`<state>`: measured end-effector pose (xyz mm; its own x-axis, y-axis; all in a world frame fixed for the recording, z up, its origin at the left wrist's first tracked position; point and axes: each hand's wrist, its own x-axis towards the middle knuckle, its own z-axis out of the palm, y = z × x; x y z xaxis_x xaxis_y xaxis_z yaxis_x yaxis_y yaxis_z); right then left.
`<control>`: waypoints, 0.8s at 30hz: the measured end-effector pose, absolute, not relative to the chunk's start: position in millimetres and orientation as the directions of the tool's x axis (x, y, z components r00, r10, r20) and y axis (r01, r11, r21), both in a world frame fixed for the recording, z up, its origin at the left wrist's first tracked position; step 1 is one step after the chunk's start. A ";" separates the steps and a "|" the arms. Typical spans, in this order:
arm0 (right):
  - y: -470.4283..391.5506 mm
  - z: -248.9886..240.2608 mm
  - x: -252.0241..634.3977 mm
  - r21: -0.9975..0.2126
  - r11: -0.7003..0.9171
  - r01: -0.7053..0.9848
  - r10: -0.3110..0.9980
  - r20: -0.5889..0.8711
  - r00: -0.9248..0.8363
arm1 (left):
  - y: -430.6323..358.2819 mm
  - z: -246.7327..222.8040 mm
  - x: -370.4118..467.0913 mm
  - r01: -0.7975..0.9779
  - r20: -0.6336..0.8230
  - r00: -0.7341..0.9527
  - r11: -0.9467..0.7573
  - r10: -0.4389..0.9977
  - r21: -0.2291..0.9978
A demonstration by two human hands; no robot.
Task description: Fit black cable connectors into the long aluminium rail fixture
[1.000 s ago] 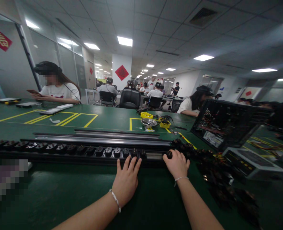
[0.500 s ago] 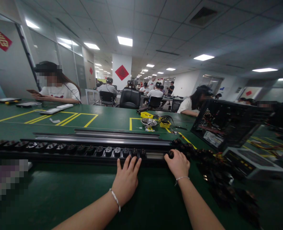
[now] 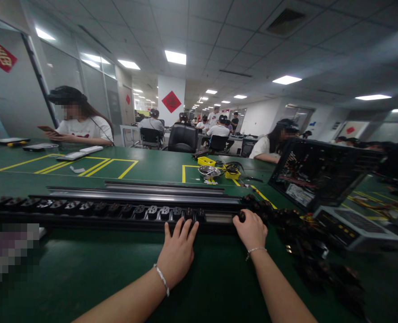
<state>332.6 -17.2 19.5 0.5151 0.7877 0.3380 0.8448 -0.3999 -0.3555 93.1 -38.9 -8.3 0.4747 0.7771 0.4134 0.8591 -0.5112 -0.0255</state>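
Note:
A long black rail (image 3: 101, 223) lies across the table in front of me, with a row of black socket modules (image 3: 140, 211) seated along it. My left hand (image 3: 177, 255) rests at the rail's front edge, fingers spread, their tips touching the rail near the last modules. At the rail's right end my right hand (image 3: 251, 229) is closed around a small black socket module (image 3: 242, 216), mostly hidden by the fingers. Bare silvery metal (image 3: 218, 218) shows inside the rail between the two hands. More black rails (image 3: 145, 197) lie just behind.
Loose black modules (image 3: 306, 237) are heaped at right, beside a power supply box (image 3: 356, 229) and an open computer case (image 3: 323, 172). Farther back stand a metal bowl (image 3: 209, 171) and yellow bins (image 3: 206, 162). Two people sit across the table.
My right hand has shifted very slightly to the right with the socket module. My left hand stays in place.

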 end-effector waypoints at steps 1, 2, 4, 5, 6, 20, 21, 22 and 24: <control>-17.4 19.6 332.4 -0.356 -0.398 0.845 0.787 0.340 0.514 | -38.8 -8.4 93.0 0.858 0.412 0.475 -0.513 0.778 -0.022; -17.6 19.6 332.2 -0.357 -0.397 0.846 0.786 0.343 0.514 | -38.6 -8.5 93.0 0.858 0.409 0.475 -0.514 0.779 -0.019; -17.8 19.2 331.8 -0.360 -0.396 0.845 0.782 0.350 0.516 | -38.2 -8.6 92.7 0.857 0.406 0.474 -0.515 0.781 -0.010; -17.8 19.0 331.6 -0.361 -0.394 0.845 0.781 0.352 0.515 | -37.9 -8.6 92.5 0.856 0.405 0.474 -0.517 0.782 -0.004; -17.7 18.6 331.5 -0.362 -0.392 0.845 0.781 0.355 0.514 | -37.6 -8.6 92.2 0.854 0.403 0.475 -0.520 0.782 0.003; -15.2 15.8 338.5 -0.382 -0.389 0.838 0.757 0.386 0.527 | -31.9 -8.6 90.6 0.847 0.409 0.476 -0.532 0.778 0.025; -14.7 14.9 339.3 -0.384 -0.398 0.833 0.748 0.390 0.537 | -32.0 -8.8 90.6 0.847 0.411 0.476 -0.531 0.777 0.022; -14.2 13.8 339.9 -0.384 -0.408 0.828 0.739 0.394 0.546 | -32.3 -9.0 90.6 0.848 0.414 0.476 -0.530 0.776 0.019; -12.9 11.5 341.0 -0.380 -0.425 0.822 0.721 0.406 0.561 | -33.0 -9.0 90.7 0.847 0.420 0.476 -0.532 0.773 0.020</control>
<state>341.0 -12.9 11.5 0.5609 0.7214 0.4061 0.8217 -0.4252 -0.3796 90.7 -33.0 -9.0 0.4758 0.7729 0.4198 0.8466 -0.5318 0.0197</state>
